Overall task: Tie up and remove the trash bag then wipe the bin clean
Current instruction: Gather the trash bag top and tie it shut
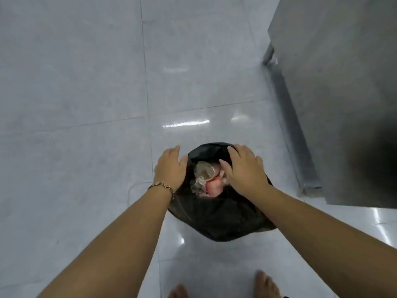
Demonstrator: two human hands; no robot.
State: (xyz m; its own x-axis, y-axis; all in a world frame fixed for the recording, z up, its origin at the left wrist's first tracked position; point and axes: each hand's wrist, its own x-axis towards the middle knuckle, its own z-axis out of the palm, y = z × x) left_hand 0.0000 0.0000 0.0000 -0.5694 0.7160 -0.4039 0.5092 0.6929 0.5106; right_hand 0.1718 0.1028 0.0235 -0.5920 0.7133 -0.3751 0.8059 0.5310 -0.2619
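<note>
Black plastic fills the middle of the view: the bag (221, 216) lines a bin that it hides entirely, standing on the floor (75, 93) just ahead of bare feet (267, 283). Both hands are at its mouth, flat and open, gripping nothing. The left hand (169, 167) rests on the left rim; the right hand (245, 168) lies over the right rim. Between them, trash (206, 179) shows, pale and pink. Beyond stands a grey cabinet (343, 93). Tying has likely just begun; next, each hand must pinch a rim edge and gather it inward.
</note>
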